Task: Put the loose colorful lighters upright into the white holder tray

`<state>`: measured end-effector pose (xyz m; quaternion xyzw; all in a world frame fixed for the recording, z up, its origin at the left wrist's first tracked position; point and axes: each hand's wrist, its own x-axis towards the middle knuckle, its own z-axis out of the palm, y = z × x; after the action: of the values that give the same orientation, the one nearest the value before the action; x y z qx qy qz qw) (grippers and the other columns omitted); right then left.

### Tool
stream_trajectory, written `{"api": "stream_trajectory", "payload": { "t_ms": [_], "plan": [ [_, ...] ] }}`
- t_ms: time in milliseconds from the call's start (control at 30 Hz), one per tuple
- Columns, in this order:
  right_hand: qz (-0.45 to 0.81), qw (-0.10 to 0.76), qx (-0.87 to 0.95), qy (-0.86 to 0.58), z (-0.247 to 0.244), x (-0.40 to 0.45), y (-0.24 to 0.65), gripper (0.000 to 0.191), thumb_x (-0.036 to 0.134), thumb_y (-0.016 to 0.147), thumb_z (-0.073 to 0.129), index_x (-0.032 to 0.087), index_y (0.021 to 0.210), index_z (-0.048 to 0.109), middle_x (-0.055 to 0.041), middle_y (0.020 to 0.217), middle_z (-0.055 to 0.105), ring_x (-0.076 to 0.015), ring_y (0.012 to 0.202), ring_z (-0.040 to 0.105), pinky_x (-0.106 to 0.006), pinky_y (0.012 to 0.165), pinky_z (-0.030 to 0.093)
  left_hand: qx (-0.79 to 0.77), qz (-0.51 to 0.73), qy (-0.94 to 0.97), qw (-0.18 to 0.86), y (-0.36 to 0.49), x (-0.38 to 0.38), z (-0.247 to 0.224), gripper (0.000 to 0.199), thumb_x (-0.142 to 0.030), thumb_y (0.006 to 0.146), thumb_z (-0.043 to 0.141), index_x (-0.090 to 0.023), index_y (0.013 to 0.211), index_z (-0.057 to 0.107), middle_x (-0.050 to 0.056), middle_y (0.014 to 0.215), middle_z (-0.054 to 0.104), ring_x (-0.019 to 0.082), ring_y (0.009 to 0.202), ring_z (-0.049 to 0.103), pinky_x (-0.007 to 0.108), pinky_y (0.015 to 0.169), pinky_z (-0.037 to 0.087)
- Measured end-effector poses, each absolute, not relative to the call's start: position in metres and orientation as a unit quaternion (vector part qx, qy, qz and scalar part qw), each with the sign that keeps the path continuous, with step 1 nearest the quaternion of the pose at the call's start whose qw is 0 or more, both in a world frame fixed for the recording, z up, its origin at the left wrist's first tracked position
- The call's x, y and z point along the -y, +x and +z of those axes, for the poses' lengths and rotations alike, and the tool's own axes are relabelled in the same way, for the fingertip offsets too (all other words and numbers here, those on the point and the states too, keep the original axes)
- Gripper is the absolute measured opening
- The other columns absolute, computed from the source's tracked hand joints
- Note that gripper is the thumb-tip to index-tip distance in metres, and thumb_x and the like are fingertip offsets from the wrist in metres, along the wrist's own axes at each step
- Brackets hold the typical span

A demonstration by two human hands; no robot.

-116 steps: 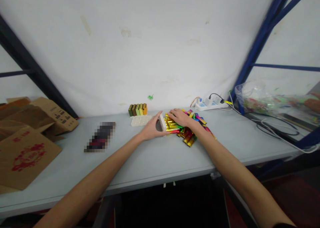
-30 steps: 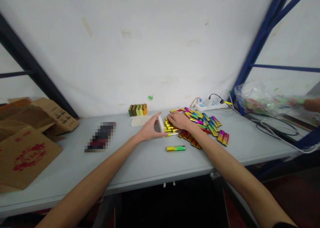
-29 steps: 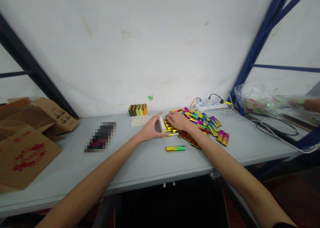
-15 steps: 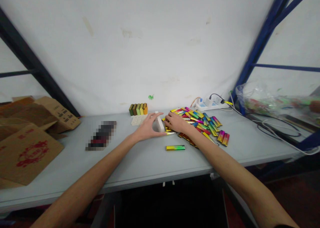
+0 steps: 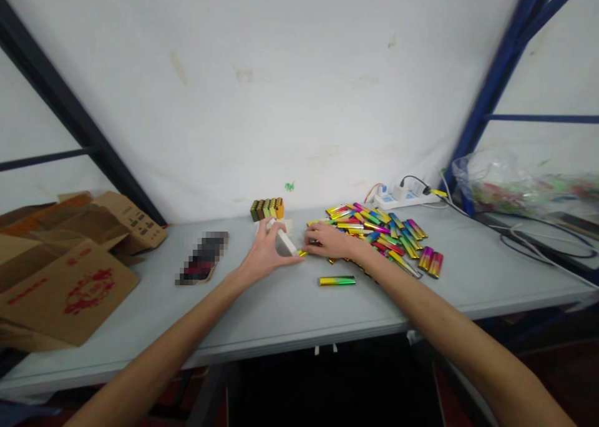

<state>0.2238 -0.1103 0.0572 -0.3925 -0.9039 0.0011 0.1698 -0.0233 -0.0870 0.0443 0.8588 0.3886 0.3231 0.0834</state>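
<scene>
My left hand [image 5: 262,252] grips a small white tray [image 5: 286,245], thumb along the near side and fingers over the far side. The tray is tilted up toward the right. My right hand [image 5: 327,240] is beside it with curled fingers, at a yellow lighter [image 5: 303,253] by the tray's lower right end. The fingertips are partly hidden. Under and right of my right hand spreads a pile of shiny multicoloured lighters [image 5: 374,226]. One yellow-green lighter [image 5: 337,281] lies apart, nearer the table's front.
Behind my left hand stands a block of upright lighters [image 5: 267,209], beside a white holed tray [image 5: 286,226]. A pixelated dark object [image 5: 203,258] and cardboard boxes [image 5: 79,283] lie left. A power strip [image 5: 405,196], cables and a plastic bag [image 5: 496,180] are at right.
The view has shifted slightly. My left hand and the white tray have moved left, and the tray leans more. My right hand has come a little left, with a yellow lighter now showing at its fingers.
</scene>
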Motion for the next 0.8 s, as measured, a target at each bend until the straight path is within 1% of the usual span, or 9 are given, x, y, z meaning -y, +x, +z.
{"api": "stream_trajectory", "payload": {
  "t_ms": [133,233,333,433,533,600,667,733,800],
  "plan": [
    [0.044,0.169,0.903,-0.393,0.061,0.106,0.235,0.029,0.043,0.099,0.062,0.016,0.091,0.071,-0.0076,0.098,0.063,-0.0212,0.098,0.056,-0.032,0.091,0.043,-0.395,0.319,0.859,0.062,-0.03,0.092,0.049,0.076,-0.065,0.063,0.087,-0.027,0.117,0.049,0.01,0.144,0.032,0.035,0.14,0.043,0.049,0.116,0.042],
    [0.07,0.182,0.892,-0.409,0.065,0.103,0.244,0.033,0.048,0.098,0.063,0.017,0.089,0.07,-0.0073,0.101,0.064,-0.0204,0.096,0.057,-0.031,0.088,0.044,-0.426,0.318,0.846,0.049,-0.046,0.1,0.05,0.073,-0.064,0.064,0.086,-0.026,0.116,0.05,0.01,0.144,0.033,0.034,0.13,0.052,0.05,0.112,0.046],
    [0.072,0.195,0.883,-0.421,0.064,0.098,0.25,0.027,0.042,0.098,0.064,0.016,0.096,0.07,-0.0088,0.106,0.064,-0.02,0.097,0.059,-0.03,0.089,0.045,-0.46,0.322,0.827,0.024,-0.069,0.111,0.048,0.076,-0.067,0.063,0.085,-0.026,0.118,0.053,0.012,0.146,0.033,0.035,0.124,0.057,0.054,0.108,0.049],
    [0.059,0.198,0.876,-0.436,0.062,0.094,0.254,0.027,0.039,0.097,0.065,0.015,0.106,0.07,-0.0117,0.113,0.065,-0.0218,0.1,0.061,-0.033,0.092,0.046,-0.457,0.316,0.831,-0.017,-0.091,0.124,0.044,0.083,-0.07,0.065,0.082,-0.026,0.128,0.053,0.013,0.151,0.031,0.041,0.139,0.044,0.057,0.116,0.042],
    [0.048,0.208,0.872,-0.441,0.063,0.095,0.251,0.028,0.033,0.097,0.065,0.013,0.115,0.068,-0.0148,0.118,0.065,-0.0243,0.105,0.061,-0.037,0.097,0.046,-0.446,0.29,0.847,-0.018,-0.109,0.138,0.039,0.079,-0.071,0.077,0.072,-0.027,0.138,0.05,0.014,0.155,0.031,0.04,0.148,0.036,0.056,0.12,0.038],
    [0.043,0.211,0.874,-0.436,0.064,0.096,0.242,0.026,0.027,0.097,0.063,0.013,0.118,0.067,-0.0148,0.118,0.065,-0.0246,0.108,0.061,-0.038,0.098,0.046,-0.443,0.273,0.854,-0.009,-0.119,0.147,0.035,0.076,-0.07,0.086,0.064,-0.027,0.146,0.046,0.014,0.158,0.032,0.037,0.148,0.037,0.053,0.121,0.038],
    [0.036,0.203,0.879,-0.431,0.064,0.093,0.225,0.025,0.025,0.098,0.062,0.015,0.121,0.066,-0.0139,0.119,0.064,-0.0245,0.11,0.061,-0.039,0.099,0.047,-0.444,0.243,0.862,0.003,-0.125,0.155,0.029,0.065,-0.065,0.095,0.054,-0.029,0.148,0.046,0.011,0.158,0.038,0.033,0.145,0.044,0.052,0.122,0.038],
    [0.023,0.18,0.884,-0.432,0.062,0.083,0.204,0.028,0.029,0.099,0.062,0.017,0.124,0.065,-0.0138,0.122,0.063,-0.0252,0.112,0.061,-0.04,0.1,0.046,-0.441,0.208,0.873,0.011,-0.128,0.163,0.024,0.056,-0.061,0.099,0.048,-0.033,0.148,0.05,0.008,0.16,0.04,0.032,0.142,0.049,0.05,0.122,0.039],
    [0.001,0.16,0.881,-0.445,0.06,0.066,0.184,0.035,0.038,0.098,0.063,0.017,0.127,0.063,-0.0155,0.127,0.06,-0.0274,0.116,0.06,-0.042,0.101,0.046,-0.435,0.188,0.88,0.011,-0.129,0.168,0.02,0.056,-0.058,0.102,0.046,-0.033,0.151,0.048,0.007,0.16,0.043,0.03,0.141,0.051,0.048,0.121,0.04]
  ]
}}
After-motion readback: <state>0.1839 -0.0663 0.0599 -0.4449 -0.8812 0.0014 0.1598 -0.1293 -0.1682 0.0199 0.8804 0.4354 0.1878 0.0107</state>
